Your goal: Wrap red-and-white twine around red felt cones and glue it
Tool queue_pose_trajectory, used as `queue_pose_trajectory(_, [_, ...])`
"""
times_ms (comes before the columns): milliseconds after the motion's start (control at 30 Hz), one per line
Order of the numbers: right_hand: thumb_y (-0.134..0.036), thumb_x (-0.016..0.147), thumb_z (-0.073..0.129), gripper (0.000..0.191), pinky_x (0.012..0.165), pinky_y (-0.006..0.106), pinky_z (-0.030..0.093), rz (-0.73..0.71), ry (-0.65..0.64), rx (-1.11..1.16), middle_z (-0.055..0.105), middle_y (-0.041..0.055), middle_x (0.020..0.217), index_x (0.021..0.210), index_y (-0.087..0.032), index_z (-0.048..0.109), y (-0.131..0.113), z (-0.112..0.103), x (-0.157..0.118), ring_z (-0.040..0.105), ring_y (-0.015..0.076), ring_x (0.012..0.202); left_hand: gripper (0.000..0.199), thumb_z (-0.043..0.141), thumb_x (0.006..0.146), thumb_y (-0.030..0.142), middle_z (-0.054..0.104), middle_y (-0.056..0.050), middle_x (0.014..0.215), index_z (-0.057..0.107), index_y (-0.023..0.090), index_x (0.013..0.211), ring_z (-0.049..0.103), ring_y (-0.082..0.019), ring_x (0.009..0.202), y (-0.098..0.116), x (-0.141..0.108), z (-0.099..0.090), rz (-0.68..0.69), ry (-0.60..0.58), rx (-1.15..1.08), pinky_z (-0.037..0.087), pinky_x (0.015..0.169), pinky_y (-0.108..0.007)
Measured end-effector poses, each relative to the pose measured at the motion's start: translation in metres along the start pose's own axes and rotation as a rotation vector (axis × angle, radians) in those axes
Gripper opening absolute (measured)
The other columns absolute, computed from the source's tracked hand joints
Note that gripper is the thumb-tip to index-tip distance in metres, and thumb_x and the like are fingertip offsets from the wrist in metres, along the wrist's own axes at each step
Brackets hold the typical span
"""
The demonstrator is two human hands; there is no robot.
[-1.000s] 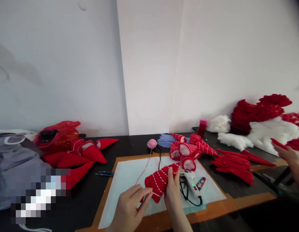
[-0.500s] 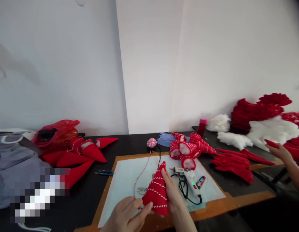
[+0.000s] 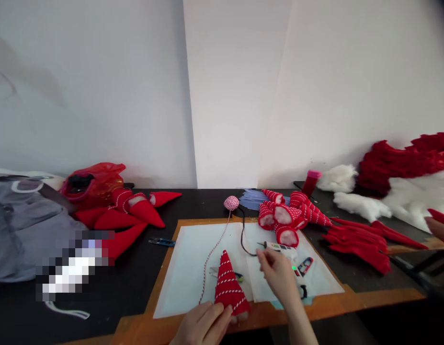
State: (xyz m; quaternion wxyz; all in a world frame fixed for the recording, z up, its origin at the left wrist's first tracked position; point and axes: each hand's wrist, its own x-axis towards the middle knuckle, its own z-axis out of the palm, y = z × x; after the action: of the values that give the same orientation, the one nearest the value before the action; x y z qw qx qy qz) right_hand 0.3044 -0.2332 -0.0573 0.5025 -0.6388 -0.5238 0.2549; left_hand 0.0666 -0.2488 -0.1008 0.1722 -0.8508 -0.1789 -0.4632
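A red stuffed cone (image 3: 229, 282) wound with red-and-white cord lies at the front edge of the white sheet, its tip pointing away. My left hand (image 3: 203, 323) pinches its lower left side. The cord (image 3: 212, 254) runs from there back to a ball (image 3: 231, 203). My right hand (image 3: 277, 273) is over the white glue gun (image 3: 284, 249), covering part of it; its fingers are bent together, and whether they grip the gun is unclear. Scissors (image 3: 239, 277) lie partly hidden behind the cone.
Finished striped cones (image 3: 286, 215) are piled at the sheet's back right, with flat red pieces (image 3: 358, 244) beyond. Blue snips (image 3: 162, 242), plain red cones (image 3: 130, 239) and a grey bag (image 3: 31, 230) are on the left. Another person's hand (image 3: 437, 230) shows at the right edge.
My right hand has let go of the cone and moved right to the glue gun. The cone, in my left hand, has come down towards the sheet. The view has shifted slightly.
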Motion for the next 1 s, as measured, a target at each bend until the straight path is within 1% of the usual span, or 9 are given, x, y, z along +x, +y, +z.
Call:
queue_pose_trajectory(67, [-0.051, 0.089, 0.060, 0.037, 0.057, 0.030, 0.034, -0.067, -0.012, -0.063, 0.053, 0.0003, 0.059, 0.065, -0.022, 0.059, -0.002, -0.012, -0.004, 0.048, 0.0190, 0.057, 0.019, 0.054, 0.095, 0.009, 0.072, -0.006, 0.076, 0.071, 0.012, 0.100, 0.067, -0.014, 0.060, 0.003, -0.004, 0.003, -0.005, 0.041, 0.006, 0.058, 0.056, -0.024])
queue_pose_trajectory(133, [-0.043, 0.091, 0.059, 0.028, 0.061, 0.029, 0.040, -0.157, -0.134, -0.081, 0.062, 0.0031, 0.072, 0.076, -0.022, 0.066, -0.007, -0.014, -0.009, 0.055, 0.0205, 0.067, 0.016, 0.057, 0.093, 0.010, 0.072, -0.005, 0.077, 0.072, 0.014, 0.099, 0.067, -0.014, 0.060, 0.004, -0.005, 0.004, -0.038, 0.018, 0.019, 0.058, 0.057, -0.025])
queue_pose_trajectory(233, [-0.029, 0.096, 0.053, 0.020, 0.078, 0.031, 0.047, -0.322, -0.341, -0.075, 0.067, 0.0062, 0.095, 0.096, -0.023, 0.072, -0.016, 0.000, -0.015, 0.063, 0.0219, 0.088, 0.016, 0.058, 0.092, 0.008, 0.071, -0.004, 0.075, 0.072, 0.014, 0.097, 0.066, -0.014, 0.057, 0.005, -0.005, 0.006, -0.029, 0.030, 0.010, 0.056, 0.054, -0.024])
queue_pose_trajectory(300, [-0.020, 0.095, 0.052, 0.021, 0.086, 0.032, 0.047, -0.382, -0.399, -0.072, 0.066, 0.0064, 0.101, 0.101, -0.024, 0.072, -0.021, 0.012, -0.013, 0.062, 0.0217, 0.096, 0.019, 0.054, 0.093, 0.008, 0.069, -0.003, 0.072, 0.072, 0.013, 0.095, 0.063, -0.012, 0.052, 0.004, -0.007, 0.007, 0.005, 0.087, -0.004, 0.052, 0.048, -0.023])
queue_pose_trajectory(467, [-0.013, 0.083, 0.070, 0.015, 0.080, 0.028, 0.046, -0.354, -0.516, -0.182, 0.065, 0.0020, 0.092, 0.092, -0.025, 0.074, -0.032, 0.041, 0.003, 0.062, 0.0191, 0.087, 0.019, 0.054, 0.093, 0.008, 0.071, -0.004, 0.074, 0.072, 0.014, 0.098, 0.063, -0.013, 0.056, 0.004, -0.011, 0.007, -0.031, -0.011, -0.033, 0.052, 0.051, -0.023])
queue_pose_trajectory(600, [-0.014, 0.079, 0.075, 0.009, 0.073, 0.028, 0.044, -0.319, -0.469, -0.233, 0.064, 0.0020, 0.085, 0.082, -0.020, 0.070, -0.031, 0.056, 0.016, 0.061, 0.0191, 0.079, 0.021, 0.052, 0.094, 0.008, 0.068, -0.003, 0.072, 0.071, 0.014, 0.098, 0.062, -0.011, 0.053, 0.003, -0.013, 0.011, 0.012, 0.042, -0.014, 0.049, 0.048, -0.022])
queue_pose_trajectory(700, [-0.015, 0.081, 0.073, 0.007, 0.074, 0.027, 0.043, -0.324, -0.431, -0.212, 0.065, 0.0012, 0.085, 0.082, -0.020, 0.068, -0.028, 0.056, 0.022, 0.061, 0.0184, 0.081, 0.020, 0.051, 0.094, 0.009, 0.068, -0.003, 0.071, 0.071, 0.015, 0.097, 0.062, -0.012, 0.052, 0.002, -0.013, 0.014, -0.007, 0.062, 0.010, 0.049, 0.047, -0.023])
queue_pose_trajectory(900, [-0.021, 0.092, 0.059, 0.010, 0.067, 0.027, 0.041, -0.328, -0.345, -0.189, 0.061, 0.0002, 0.079, 0.085, -0.021, 0.066, -0.028, 0.022, 0.018, 0.057, 0.0172, 0.072, 0.018, 0.054, 0.093, 0.010, 0.071, -0.005, 0.072, 0.072, 0.014, 0.098, 0.063, -0.013, 0.055, 0.003, -0.013, 0.012, -0.041, 0.036, -0.010, 0.052, 0.050, -0.022])
queue_pose_trajectory(1000, [-0.018, 0.094, 0.054, 0.016, 0.074, 0.029, 0.045, -0.354, -0.419, -0.161, 0.064, 0.0025, 0.087, 0.092, -0.023, 0.068, -0.036, 0.009, 0.002, 0.060, 0.0188, 0.081, 0.019, 0.054, 0.093, 0.011, 0.071, -0.005, 0.074, 0.072, 0.014, 0.100, 0.062, -0.013, 0.055, 0.002, -0.015, 0.014, -0.057, 0.060, -0.016, 0.052, 0.050, -0.022])
